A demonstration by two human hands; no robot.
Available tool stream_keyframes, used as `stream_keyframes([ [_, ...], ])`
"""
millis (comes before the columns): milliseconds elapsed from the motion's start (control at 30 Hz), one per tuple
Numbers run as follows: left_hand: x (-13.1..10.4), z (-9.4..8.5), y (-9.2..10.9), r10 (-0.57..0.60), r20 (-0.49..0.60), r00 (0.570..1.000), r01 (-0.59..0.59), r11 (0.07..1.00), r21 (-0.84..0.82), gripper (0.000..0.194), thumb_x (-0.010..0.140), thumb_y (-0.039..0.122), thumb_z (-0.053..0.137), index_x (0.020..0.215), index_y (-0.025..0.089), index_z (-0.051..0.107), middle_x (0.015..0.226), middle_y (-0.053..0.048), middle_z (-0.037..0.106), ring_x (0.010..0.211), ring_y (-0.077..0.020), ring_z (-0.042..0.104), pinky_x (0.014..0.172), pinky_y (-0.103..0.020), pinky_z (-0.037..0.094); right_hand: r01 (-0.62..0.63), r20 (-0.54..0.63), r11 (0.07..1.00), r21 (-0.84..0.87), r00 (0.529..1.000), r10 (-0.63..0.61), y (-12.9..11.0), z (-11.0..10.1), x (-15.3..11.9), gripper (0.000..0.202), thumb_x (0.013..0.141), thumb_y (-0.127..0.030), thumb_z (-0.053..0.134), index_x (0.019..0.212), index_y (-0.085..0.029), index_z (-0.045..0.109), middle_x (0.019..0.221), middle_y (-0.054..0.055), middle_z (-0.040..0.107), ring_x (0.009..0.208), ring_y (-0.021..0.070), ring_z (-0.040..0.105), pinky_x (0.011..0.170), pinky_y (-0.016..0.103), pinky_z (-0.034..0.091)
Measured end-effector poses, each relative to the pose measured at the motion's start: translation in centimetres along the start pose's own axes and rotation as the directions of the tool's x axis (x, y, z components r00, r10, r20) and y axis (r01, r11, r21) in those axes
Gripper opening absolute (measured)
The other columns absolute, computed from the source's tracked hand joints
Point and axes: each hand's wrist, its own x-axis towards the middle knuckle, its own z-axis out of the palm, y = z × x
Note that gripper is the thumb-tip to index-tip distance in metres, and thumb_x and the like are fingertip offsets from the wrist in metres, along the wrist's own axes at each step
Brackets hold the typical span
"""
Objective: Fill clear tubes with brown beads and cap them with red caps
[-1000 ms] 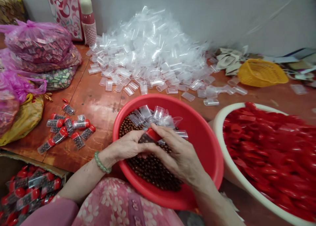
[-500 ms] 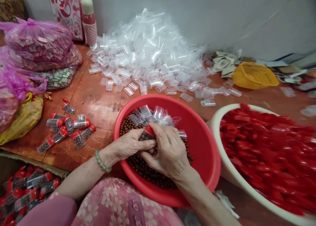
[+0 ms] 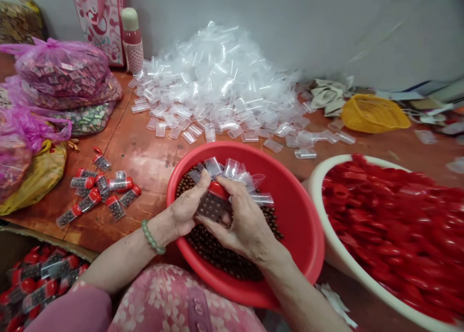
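Between my two hands is a clear flat container [image 3: 211, 206] with a red cap, filled with dark brown balls. My left hand [image 3: 186, 209], with a green bead bracelet at the wrist, grips it from the left, thumb up along its side. My right hand [image 3: 248, 221] closes round its right side and lower end, fingers by the cap. Both are above a red basin [image 3: 297, 235] that holds loose brown balls [image 3: 213, 247] and several clear empty sleeves [image 3: 232, 167]. Part of the ball heap is hidden under my hands.
A white tub [image 3: 315, 177] of red caps [image 3: 384, 225] stands right of the basin. Behind lies a heap of clear sleeves [image 3: 217, 80]. Filled containers [image 3: 90, 199] lie on the left; more fill a box [image 3: 39, 279] below. Pink bags [image 3: 61, 71] and a yellow basket [image 3: 375, 114] flank the heap.
My left hand has shifted from reaching across the container to gripping its left side, thumb raised. The container now shows its broad face more fully. The whole view has dipped slightly.
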Motion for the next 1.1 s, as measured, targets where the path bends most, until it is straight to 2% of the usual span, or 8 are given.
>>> stream_keyframes([
  [233,0.0,2.7,0.6,0.089,-0.256,0.963,-0.101,0.994,-0.035,0.025,0.084,0.029,0.054,0.066,0.014,0.057,0.053,0.002,0.057,0.045,-0.0076,0.050,0.049,-0.019,0.041,0.113,-0.081,0.983,-0.142,0.989,-0.126,0.5,-0.5,-0.2,0.063,0.076,-0.026,0.064,0.133,-0.011,0.042,0.105,0.017,0.064,0.093,0.0291,0.064,0.077,0.044,0.056],
  [567,0.5,2.4,-1.5,0.349,-0.356,0.867,-0.276,0.931,0.239,0.026,0.083,0.031,0.046,0.059,0.019,0.045,0.056,0.004,0.047,0.055,-0.0100,0.041,0.056,-0.024,0.040,0.176,-0.015,0.942,-0.285,0.982,-0.188,-0.2,-0.6,-0.6,0.068,0.083,-0.027,0.061,0.142,-0.009,0.032,0.107,0.020,0.067,0.096,0.0309,0.066,0.079,0.044,0.054],
  [667,-1.3,1.3,0.0,0.509,-0.178,0.842,-0.356,0.773,0.525,0.024,0.084,0.034,0.045,0.066,0.020,0.051,0.064,0.001,0.056,0.067,-0.0143,0.051,0.066,-0.027,0.045,0.167,0.039,0.976,-0.137,0.986,-0.163,-0.5,-0.7,-0.2,0.070,0.085,-0.023,0.059,0.146,-0.014,0.026,0.121,0.021,0.062,0.109,0.0305,0.062,0.085,0.045,0.053],
  [767,-4.8,-0.3,2.9,0.489,0.004,0.872,-0.332,0.586,0.739,0.038,0.092,0.043,0.033,0.076,0.019,0.058,0.063,-0.002,0.059,0.061,-0.0153,0.054,0.060,-0.028,0.045,0.085,0.151,0.996,-0.027,0.985,-0.081,0.5,-1.3,-0.3,0.068,0.088,-0.024,0.058,0.147,-0.015,0.025,0.131,0.021,0.056,0.120,0.0301,0.056,0.093,0.046,0.051],
  [833,-7.5,-2.2,4.9,0.616,-0.077,0.784,-0.204,0.372,0.906,0.039,0.094,0.041,0.032,0.081,0.018,0.061,0.067,-0.002,0.060,0.061,-0.0148,0.055,0.060,-0.027,0.044,-0.006,0.257,0.995,-0.104,0.966,0.033,1.9,-1.7,-0.7,0.054,0.090,-0.025,0.057,0.139,-0.013,0.039,0.123,0.018,0.061,0.111,0.0294,0.060,0.089,0.044,0.052],
  [900,-9.8,-4.9,6.4,0.777,-0.135,0.615,0.100,0.092,0.991,0.033,0.093,0.038,0.037,0.077,0.020,0.060,0.067,-0.001,0.060,0.065,-0.0160,0.057,0.063,-0.028,0.042,-0.067,0.363,0.972,-0.226,0.920,0.148,3.5,-2.0,-1.3,0.034,0.091,-0.022,0.056,0.123,-0.013,0.054,0.108,0.014,0.066,0.095,0.0269,0.065,0.080,0.041,0.054],
  [967,-11.4,-7.9,7.2,0.847,-0.141,0.512,0.400,-0.090,0.912,0.031,0.093,0.034,0.039,0.071,0.021,0.056,0.062,0.000,0.055,0.067,-0.0177,0.059,0.066,-0.030,0.041,-0.095,0.435,0.953,-0.288,0.874,0.219,4.7,-2.2,-1.5,0.021,0.090,-0.021,0.056,0.109,-0.013,0.061,0.097,0.011,0.066,0.086,0.0250,0.065,0.075,0.038,0.054],
  [1100,-12.5,-11.8,7.5,0.881,-0.039,0.471,0.553,-0.260,0.792,0.022,0.094,0.036,0.044,0.093,0.022,0.060,0.082,-0.003,0.063,0.096,-0.0290,0.061,0.083,-0.041,0.046,-0.088,0.507,0.962,-0.258,0.835,0.213,5.0,-1.6,-0.6,0.017,0.088,-0.028,0.062,0.097,-0.013,0.063,0.093,0.010,0.062,0.089,0.0245,0.061,0.080,0.037,0.051],
])
